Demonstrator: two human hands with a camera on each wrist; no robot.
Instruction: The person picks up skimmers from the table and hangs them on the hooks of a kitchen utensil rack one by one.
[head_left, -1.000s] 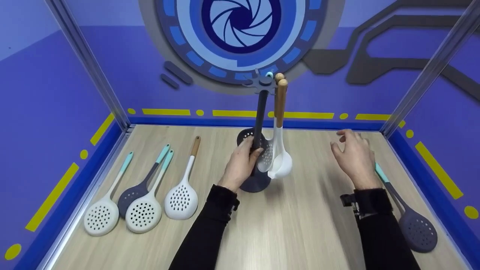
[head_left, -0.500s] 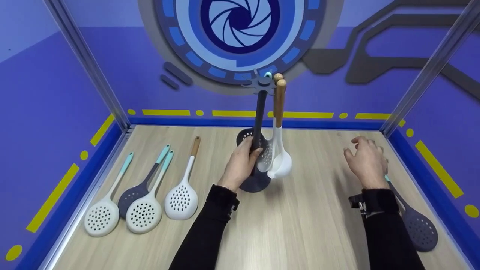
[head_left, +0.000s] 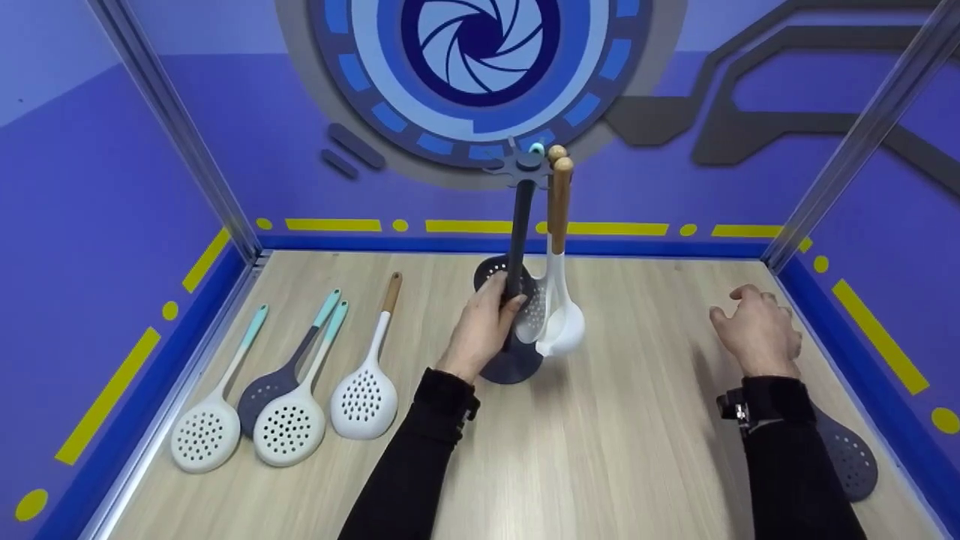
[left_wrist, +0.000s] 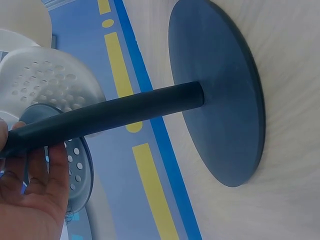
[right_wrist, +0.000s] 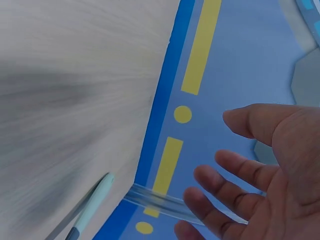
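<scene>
My left hand (head_left: 480, 326) grips the black post of a utensil stand (head_left: 520, 240), thumb and fingers wrapped round it. The stand's round base (left_wrist: 220, 95) rests on the table. From its hooked top hang a dark skimmer (head_left: 491, 268), a grey perforated skimmer (head_left: 531, 315) and a white ladle (head_left: 568, 330) with a wooden handle. My right hand (head_left: 756, 330) hovers at the table's right side, fingers loosely bent, holding nothing. Below it lies a dark skimmer (head_left: 851, 454) with a mint handle (right_wrist: 97, 200), partly hidden by the right arm in the head view.
On the left side of the table lie two pale skimmers with mint handles (head_left: 206, 435), a dark skimmer (head_left: 259, 394) partly under one of them, and a white skimmer (head_left: 365, 401) with a wooden handle. Blue panels (head_left: 330, 202) and metal corner posts enclose the wooden tabletop (head_left: 585, 450).
My right hand has moved right and toward me, over the dark skimmer's handle, covering it in the head view. The left hand and the stand have stayed in place.
</scene>
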